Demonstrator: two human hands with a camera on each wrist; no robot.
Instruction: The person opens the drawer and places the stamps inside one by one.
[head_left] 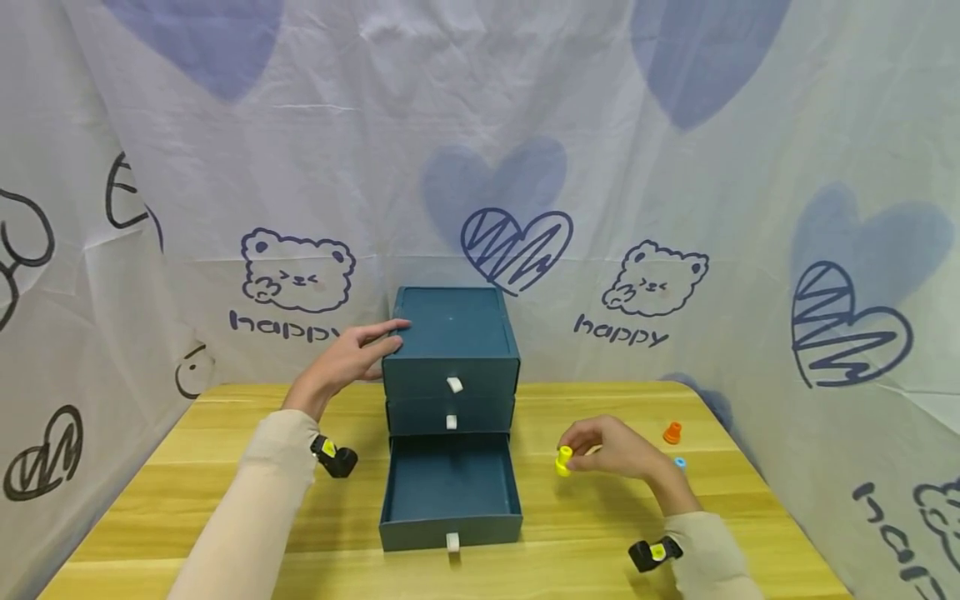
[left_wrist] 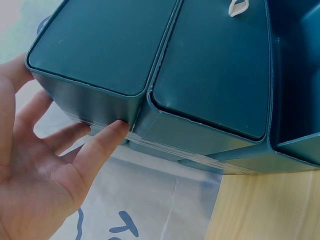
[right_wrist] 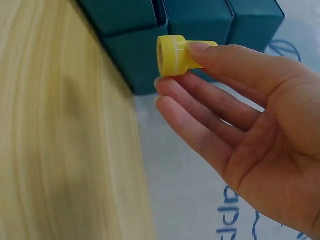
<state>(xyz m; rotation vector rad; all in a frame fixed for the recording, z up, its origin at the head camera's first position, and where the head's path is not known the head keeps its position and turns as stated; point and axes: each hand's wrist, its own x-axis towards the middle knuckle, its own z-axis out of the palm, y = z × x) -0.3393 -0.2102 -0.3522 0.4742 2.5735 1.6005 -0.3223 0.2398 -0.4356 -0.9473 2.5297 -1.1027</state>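
Right hand point(head_left: 611, 450) pinches a small yellow piece point(head_left: 563, 460) above the surface point(head_left: 225, 500), just right of the open bottom drawer point(head_left: 450, 483). Left hand point(head_left: 348, 358), fingers spread, steadies the blue drawer box point(head_left: 450, 333). Carrying seems underway; next, likely, a short leftward move over the drawer.

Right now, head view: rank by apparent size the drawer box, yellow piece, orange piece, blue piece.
1. Drawer box, by far the largest.
2. Yellow piece, pinched in the right hand.
3. Orange piece, close to the yellow one; unsure.
4. Blue piece, partly hidden, looks smallest.
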